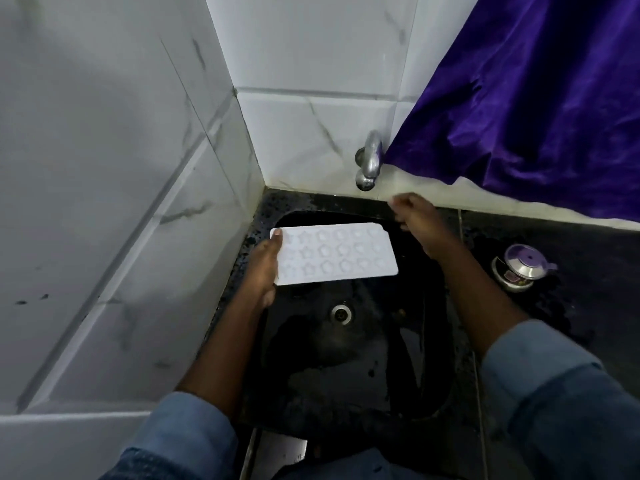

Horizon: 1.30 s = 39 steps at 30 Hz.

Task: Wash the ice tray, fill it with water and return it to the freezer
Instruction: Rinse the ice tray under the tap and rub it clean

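A white ice tray (337, 254) with star and heart shaped moulds hovers flat over the black sink (346, 358). My left hand (265, 268) grips its left short end, thumb on top. My right hand (414, 218) is blurred, raised over the sink's back right rim just below the metal tap (370, 161); its fingers look loosely curled and hold nothing. No water runs from the tap. The moulds look empty.
White marble-look tiles wall in the sink on the left and behind. A purple curtain (540, 98) hangs over the wall at the right. A small steel pot with a purple-knobbed lid (523, 268) stands on the dark counter right of the sink. The drain (341, 313) is uncovered.
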Available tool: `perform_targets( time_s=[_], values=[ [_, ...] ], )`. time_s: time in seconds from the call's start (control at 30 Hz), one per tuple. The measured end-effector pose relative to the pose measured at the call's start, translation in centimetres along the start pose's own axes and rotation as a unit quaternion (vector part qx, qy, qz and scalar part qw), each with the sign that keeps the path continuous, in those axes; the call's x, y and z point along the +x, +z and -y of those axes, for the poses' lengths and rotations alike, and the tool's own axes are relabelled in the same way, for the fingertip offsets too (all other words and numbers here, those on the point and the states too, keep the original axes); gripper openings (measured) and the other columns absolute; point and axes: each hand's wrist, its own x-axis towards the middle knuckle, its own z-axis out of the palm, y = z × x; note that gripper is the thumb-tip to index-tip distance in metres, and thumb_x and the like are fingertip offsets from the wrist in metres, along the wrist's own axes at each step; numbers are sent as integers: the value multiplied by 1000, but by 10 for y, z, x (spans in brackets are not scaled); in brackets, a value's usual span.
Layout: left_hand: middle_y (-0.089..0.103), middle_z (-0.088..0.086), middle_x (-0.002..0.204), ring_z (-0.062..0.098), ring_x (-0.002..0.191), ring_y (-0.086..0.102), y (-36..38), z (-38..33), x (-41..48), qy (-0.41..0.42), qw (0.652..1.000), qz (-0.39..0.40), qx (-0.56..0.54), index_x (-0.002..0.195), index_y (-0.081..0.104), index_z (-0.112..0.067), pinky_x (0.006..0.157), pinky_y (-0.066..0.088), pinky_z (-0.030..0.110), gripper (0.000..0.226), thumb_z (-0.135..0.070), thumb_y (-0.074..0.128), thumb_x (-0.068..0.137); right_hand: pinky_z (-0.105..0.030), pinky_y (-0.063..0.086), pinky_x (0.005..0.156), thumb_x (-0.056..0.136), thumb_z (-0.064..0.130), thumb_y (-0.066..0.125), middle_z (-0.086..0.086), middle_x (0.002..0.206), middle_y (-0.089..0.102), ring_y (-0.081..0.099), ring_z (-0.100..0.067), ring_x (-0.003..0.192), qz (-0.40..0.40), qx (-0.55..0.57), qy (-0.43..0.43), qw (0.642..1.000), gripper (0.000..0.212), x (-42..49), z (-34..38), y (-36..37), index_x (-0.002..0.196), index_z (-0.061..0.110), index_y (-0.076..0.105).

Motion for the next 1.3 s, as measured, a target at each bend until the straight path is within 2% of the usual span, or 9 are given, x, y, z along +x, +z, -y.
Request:
perform_targets(
  time_s=[0.13,0.27,0.6,0.67,0.73,0.8,0.93,1.17,1.3],
  values=[
    [77,16,129,34,113,77,-10,2,7,-20,997,13,-71,135,70,-10,79,66,40,54,-52,46,113,-33,56,84,106,40,56,-4,109,63,66,-29,108,29,102,95,990,42,62,30,36,135,10,57],
    [76,13,133,34,120,75,-11,-4,10,-28,993,26,-107,140,69,-12,88,64,43,60,-58,42,112,-42,60,88,109,16,49,-14,110,67,68,-28,93,9,236,143,961,36,92,42,56,142,2,53],
    [75,12,134,32,122,74,1,-17,20,-18,994,52,-97,139,69,-12,101,60,47,61,-57,36,114,-49,64,83,106,2,47,-27,128,65,68,-33,84,-51,151,141,977,38,99,53,54,142,-7,49],
    [75,11,135,31,123,74,3,-18,21,-22,993,54,-100,136,70,-13,98,61,45,61,-59,36,113,-54,61,90,105,-1,45,-26,123,66,66,-33,83,-51,143,144,978,34,100,54,53,137,-10,52],
    [76,11,133,31,121,75,5,-18,22,-23,993,53,-104,134,71,-14,93,63,43,62,-60,36,113,-44,63,72,102,-2,46,-21,100,66,61,-28,73,-24,148,136,979,25,95,55,50,124,-8,57],
    [78,11,130,30,117,76,6,-15,22,-22,993,47,-106,129,73,-15,89,64,42,62,-61,36,112,-32,54,53,101,5,51,-14,82,56,51,-23,62,18,141,125,982,13,89,52,42,111,1,58],
    [75,13,135,33,123,73,6,-6,25,-24,993,51,-103,137,69,-13,99,61,48,68,-66,36,110,-23,50,53,103,47,58,-10,92,64,62,-20,68,27,80,152,985,31,78,31,16,107,16,61],
    [76,12,133,33,122,74,13,-1,30,-35,992,51,-108,137,69,-14,84,66,42,69,-68,37,109,-35,57,80,100,59,58,-7,105,74,70,-25,97,110,40,167,979,59,63,10,-2,119,5,70],
    [71,15,141,37,129,69,18,-1,34,-55,990,69,-114,147,63,-12,107,56,55,77,-71,35,107,-39,60,87,91,72,59,-5,111,80,77,-22,101,184,45,182,965,67,53,11,-8,120,13,72]
  ],
)
